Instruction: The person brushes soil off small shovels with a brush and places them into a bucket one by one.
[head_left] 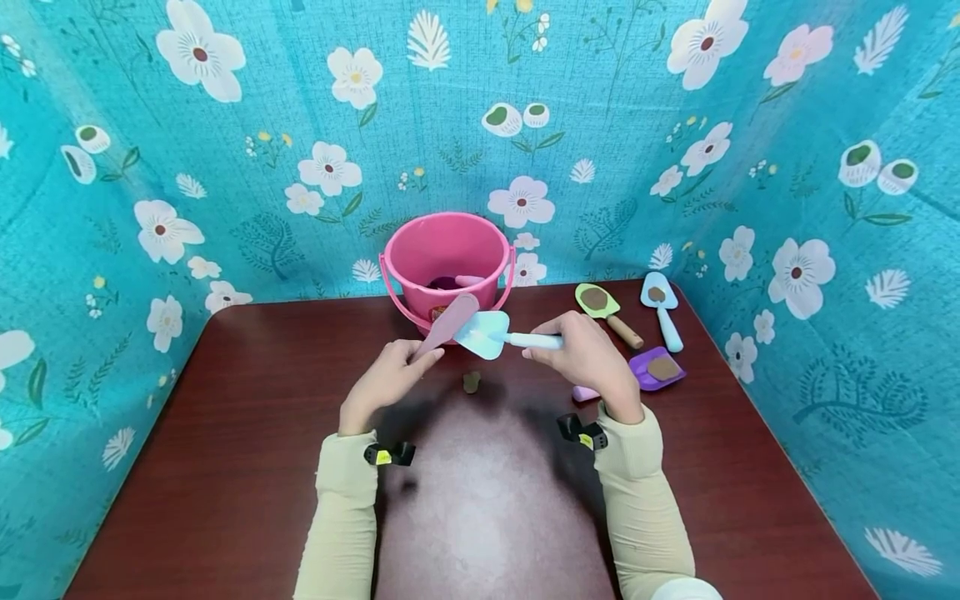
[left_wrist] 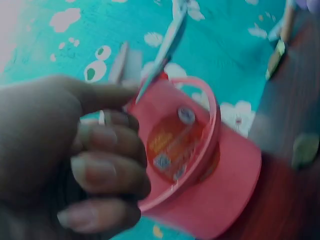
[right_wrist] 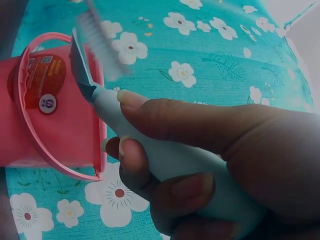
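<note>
In the head view my left hand [head_left: 384,382] grips a pinkish brush [head_left: 452,320], its head against or over the blade of a light blue shovel [head_left: 480,335]. My right hand [head_left: 592,358] holds that shovel by its handle, thumb along it in the right wrist view, where the blurred bristles of the brush [right_wrist: 102,47] show beside the blade [right_wrist: 82,65]. Both tools are in front of a pink bucket [head_left: 450,237] with things inside. A small brown-green clump [head_left: 471,382] lies on the table below them. Curled fingers [left_wrist: 107,170] fill the left wrist view.
At the right rear of the dark red table [head_left: 247,400] lie a green shovel [head_left: 594,298], another light blue shovel [head_left: 659,292] and a purple shovel [head_left: 656,369], each with a brown patch on its blade. Blue flowered cloth [head_left: 285,150] stands behind and beside the table.
</note>
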